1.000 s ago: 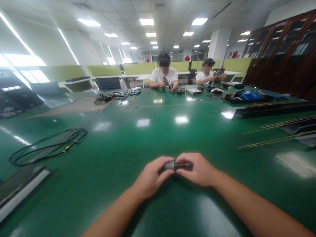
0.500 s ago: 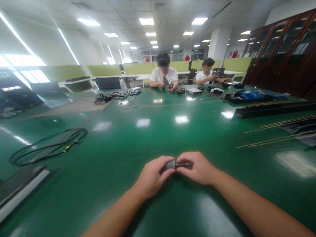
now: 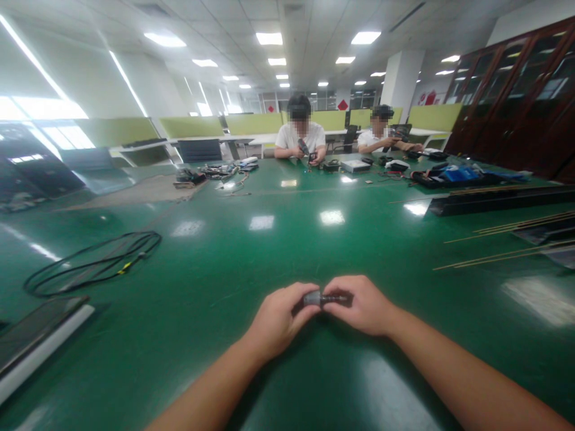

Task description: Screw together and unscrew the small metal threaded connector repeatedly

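Just above the green table, my left hand pinches a small grey cylinder between thumb and fingers. A thin, dark, ribbed shaft sticks out of the cylinder to the right, lying level. My right hand is closed around this shaft, thumb below and fingers above. Its fingertips meet the cylinder's right end. The far tip of the shaft is partly hidden in the right hand. Exactly what kind of part this is I cannot make out.
On the left lie a coiled black cable and a dark flat device with a pale edge. Thin rods and a long black tray are at right. Two people sit across the table among electronic parts and tools.
The view has shifted very slightly, so the surroundings sit a little further right. Both hands keep the same hold on the cylinder and shaft.
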Action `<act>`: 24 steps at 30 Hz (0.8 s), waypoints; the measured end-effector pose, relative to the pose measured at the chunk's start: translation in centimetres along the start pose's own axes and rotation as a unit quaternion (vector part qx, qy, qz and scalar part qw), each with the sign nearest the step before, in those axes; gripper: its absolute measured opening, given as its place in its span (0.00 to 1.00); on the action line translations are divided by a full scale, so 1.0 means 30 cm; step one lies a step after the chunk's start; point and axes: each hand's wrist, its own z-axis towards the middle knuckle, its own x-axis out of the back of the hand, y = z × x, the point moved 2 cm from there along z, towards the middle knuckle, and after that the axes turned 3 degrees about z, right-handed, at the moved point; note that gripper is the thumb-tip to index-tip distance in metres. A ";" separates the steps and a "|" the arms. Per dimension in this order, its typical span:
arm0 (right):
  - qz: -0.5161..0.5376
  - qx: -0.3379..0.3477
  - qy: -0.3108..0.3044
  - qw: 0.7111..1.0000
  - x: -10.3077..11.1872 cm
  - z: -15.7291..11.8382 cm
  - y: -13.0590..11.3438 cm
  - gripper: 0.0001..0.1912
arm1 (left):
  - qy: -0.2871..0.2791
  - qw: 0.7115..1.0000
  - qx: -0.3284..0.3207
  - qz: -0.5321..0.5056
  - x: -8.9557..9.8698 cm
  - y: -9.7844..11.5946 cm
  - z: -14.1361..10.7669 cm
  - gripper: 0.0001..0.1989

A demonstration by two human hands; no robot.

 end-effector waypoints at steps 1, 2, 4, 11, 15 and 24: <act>-0.001 0.000 0.000 1.000 0.000 0.000 0.001 0.05 | 0.000 1.000 -0.001 0.000 -0.001 -0.001 0.000 0.15; -0.001 -0.001 0.000 1.000 0.000 0.000 0.001 0.05 | 0.000 1.000 -0.002 0.001 -0.001 -0.003 -0.001 0.15; 0.001 -0.002 0.001 1.000 0.001 -0.001 0.001 0.05 | 0.001 1.000 0.000 0.005 -0.003 -0.006 -0.002 0.15; 0.006 -0.007 -0.001 1.000 0.003 0.001 -0.003 0.05 | 0.002 1.000 0.003 0.001 -0.002 -0.003 -0.001 0.15; -0.005 -0.011 -0.003 1.000 0.003 0.001 0.000 0.05 | -0.001 1.000 0.005 -0.003 -0.004 -0.004 0.000 0.16; -0.015 -0.011 -0.001 1.000 0.008 0.000 0.006 0.05 | 0.008 1.000 0.008 -0.009 -0.003 -0.008 -0.002 0.15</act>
